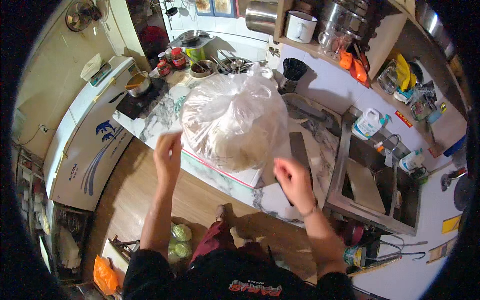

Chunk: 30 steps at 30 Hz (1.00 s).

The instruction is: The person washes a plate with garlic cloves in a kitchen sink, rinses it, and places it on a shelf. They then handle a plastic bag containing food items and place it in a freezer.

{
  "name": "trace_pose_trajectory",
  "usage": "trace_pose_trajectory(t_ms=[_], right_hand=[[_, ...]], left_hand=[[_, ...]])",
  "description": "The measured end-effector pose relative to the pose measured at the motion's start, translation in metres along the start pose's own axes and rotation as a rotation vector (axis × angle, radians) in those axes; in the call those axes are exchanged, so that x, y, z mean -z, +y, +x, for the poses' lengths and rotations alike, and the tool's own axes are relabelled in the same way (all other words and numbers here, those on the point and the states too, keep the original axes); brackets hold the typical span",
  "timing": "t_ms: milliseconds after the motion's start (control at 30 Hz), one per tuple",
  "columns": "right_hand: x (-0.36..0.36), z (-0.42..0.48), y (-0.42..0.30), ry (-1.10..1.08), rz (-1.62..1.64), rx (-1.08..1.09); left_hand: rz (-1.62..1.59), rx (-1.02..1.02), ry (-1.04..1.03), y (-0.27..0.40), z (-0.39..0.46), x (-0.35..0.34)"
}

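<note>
A large clear plastic bag (236, 120), bulging with pale contents that I cannot make out, stands on a marble-patterned counter (150, 129). Its top is gathered and looks knotted. Beneath it shows the edge of a flat white item with a red rim (243, 179). My left hand (168, 150) is beside the bag's left side with the fingers curled; whether it touches the plastic is unclear. Near the bag's lower right, my right hand (292, 176) hovers with curled fingers and holds nothing visible. A dark flat strip (300, 153) lies on the counter beyond that hand.
A saucepan (138, 84) sits on a black cooktop (137, 103) at the back left. Jars (178, 58) and pots (202, 68) line the back. A metal sink (335, 191) is at the right, below a shelf. Bagged green vegetables (181, 240) lie on the floor.
</note>
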State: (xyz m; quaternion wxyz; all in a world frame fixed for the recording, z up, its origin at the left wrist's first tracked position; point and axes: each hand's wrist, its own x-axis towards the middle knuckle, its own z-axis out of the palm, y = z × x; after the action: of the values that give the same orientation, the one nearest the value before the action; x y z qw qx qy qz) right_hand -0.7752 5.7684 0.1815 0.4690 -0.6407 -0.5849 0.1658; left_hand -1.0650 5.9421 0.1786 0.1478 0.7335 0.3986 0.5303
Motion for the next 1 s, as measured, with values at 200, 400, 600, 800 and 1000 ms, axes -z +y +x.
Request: trace_pose_trajectory(t_ms=[200,400,600,800,1000], right_hand=[[-0.043,0.153,-0.029,0.210,-0.255,0.317],[-0.076,0.186,-0.007,0.218,-0.323,0.220],[-0.077,0.191,-0.014,0.175,-0.096,0.223],[-0.072,0.190,-0.028,0.134,-0.049,0.252],[-0.072,0.189,-0.022,0.153,0.034,0.269]], left_hand=[[-0.222,-0.155,-0.478,0.008,0.134,-0.068],[-0.287,-0.175,-0.752,0.008,0.143,-0.109],[-0.475,-0.001,-0.699,-0.003,0.136,-0.106],[-0.636,0.120,-0.732,-0.011,0.129,-0.101],[-0.596,-0.039,-0.672,-0.006,0.127,-0.100]])
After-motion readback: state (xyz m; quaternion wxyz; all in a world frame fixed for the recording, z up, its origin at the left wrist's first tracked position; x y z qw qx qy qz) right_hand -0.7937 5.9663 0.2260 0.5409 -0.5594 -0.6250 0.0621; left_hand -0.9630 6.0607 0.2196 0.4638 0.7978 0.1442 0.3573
